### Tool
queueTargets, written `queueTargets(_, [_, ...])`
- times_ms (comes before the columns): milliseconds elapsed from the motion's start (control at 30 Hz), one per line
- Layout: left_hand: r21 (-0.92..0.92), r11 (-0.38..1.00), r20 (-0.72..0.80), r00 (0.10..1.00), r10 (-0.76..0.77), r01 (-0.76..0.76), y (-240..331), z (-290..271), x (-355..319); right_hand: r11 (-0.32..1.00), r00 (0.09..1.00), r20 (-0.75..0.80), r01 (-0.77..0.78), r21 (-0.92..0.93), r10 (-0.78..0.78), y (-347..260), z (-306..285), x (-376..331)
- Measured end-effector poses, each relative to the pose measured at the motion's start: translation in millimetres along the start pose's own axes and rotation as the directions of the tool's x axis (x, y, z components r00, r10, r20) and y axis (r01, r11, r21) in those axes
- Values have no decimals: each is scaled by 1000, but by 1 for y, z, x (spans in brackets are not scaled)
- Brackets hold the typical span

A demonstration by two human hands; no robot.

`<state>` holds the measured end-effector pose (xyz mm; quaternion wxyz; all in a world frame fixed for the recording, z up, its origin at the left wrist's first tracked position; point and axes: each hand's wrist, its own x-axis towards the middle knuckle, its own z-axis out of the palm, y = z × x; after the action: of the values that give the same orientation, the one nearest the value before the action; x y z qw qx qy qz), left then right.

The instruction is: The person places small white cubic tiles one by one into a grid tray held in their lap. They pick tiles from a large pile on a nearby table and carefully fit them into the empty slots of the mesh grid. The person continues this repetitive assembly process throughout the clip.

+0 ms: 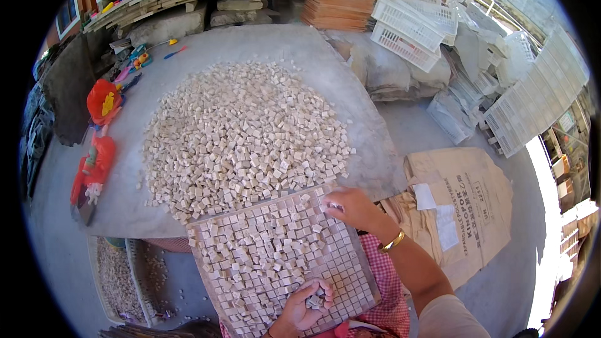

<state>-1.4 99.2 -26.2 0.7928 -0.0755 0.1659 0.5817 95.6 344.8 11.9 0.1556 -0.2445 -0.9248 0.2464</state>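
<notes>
Two hands on tilted mosaic grid tray [350,275], left hand [303,310] grip grasping stone cubes [315,301], right hand [352,208] pressing tiles, fingers loose

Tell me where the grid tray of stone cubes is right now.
In the head view, the grid tray lies low at centre, just below the loose cube pile, between the left hand and right hand.
</notes>
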Motion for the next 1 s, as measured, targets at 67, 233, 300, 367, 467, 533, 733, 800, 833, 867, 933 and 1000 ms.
queueTargets(67, [3,1000,5,1000,1,-1,0,-1,0,999,1000,19,21,-37,-20,0,4,-1])
queueTargets(233, [-19,1000,56,998,-1,2,0,-5,0,992,998,53,-34,-122,41,-15,2,-1])
queueTargets(300, [-14,1000,63,998,-5,6,1,-4,1,988,999,31,-25,-151,30,-20,1,0])
queueTargets(367, [-4,1000,61,998,-4,4,1,-3,1,984,999,29,-11,-177,16,-20,0,1])
queueTargets(467, [-16,1000,49,999,-2,3,2,-1,1,983,999,35,2,-186,5,-17,0,1])
queueTargets(533, [-31,1000,54,999,-2,3,2,0,0,987,1000,12,-10,-161,13,-14,-2,0])
queueTargets(733, [13,1000,20,1000,-3,3,1,0,0,997,1000,-5,-30,-73,30,-14,3,-1])
queueTargets(800, [8,1000,13,1000,-4,4,2,1,-1,997,1000,-8,-31,-74,30,-14,5,-1])
queueTargets(833, [5,1000,12,1000,-4,3,2,3,-1,997,1000,-9,-31,-74,30,-14,6,0])
queueTargets(867, [-2,1000,12,1000,-3,3,2,3,-1,998,1000,-10,-27,-57,26,-14,7,0])
queueTargets(933, [-20,1000,40,999,-10,11,1,-2,1,1000,1000,-14,-20,-23,20,-12,10,1])
queueTargets(1000, [-27,1000,56,998,-12,14,0,-4,2,999,998,31,50,13,-50,0,8,6])
